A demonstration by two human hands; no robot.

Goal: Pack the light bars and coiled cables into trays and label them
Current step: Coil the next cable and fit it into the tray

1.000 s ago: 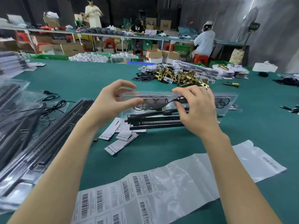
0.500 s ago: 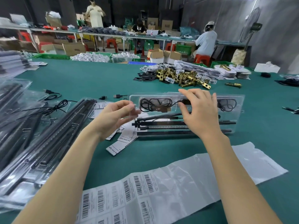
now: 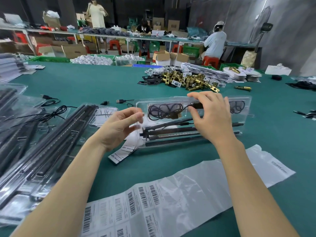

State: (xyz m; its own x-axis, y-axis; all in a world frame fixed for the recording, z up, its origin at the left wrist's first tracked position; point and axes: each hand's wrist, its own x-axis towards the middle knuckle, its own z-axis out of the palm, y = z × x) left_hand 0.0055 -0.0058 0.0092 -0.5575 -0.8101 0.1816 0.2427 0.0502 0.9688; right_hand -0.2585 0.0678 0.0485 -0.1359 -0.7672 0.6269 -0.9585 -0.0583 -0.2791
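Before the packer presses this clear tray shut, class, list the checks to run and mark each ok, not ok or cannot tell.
1. Coiled cable lies inside its pocket: ok.
2. Light bars lie in the clear tray: ok.
3. Right hand rests on the tray: ok.
4. Left hand pinches the tray's left edge: ok.
5. Tray fully snapped shut: cannot tell.
6. Barcode label sheet within reach: ok.

Clear tray mid-table, coiled cable in its far pocket, light bars in the near part; packed trays stacked at left; barcode label sheet nearest the person; loose labels by tray's left end; brass hardware pile behind.
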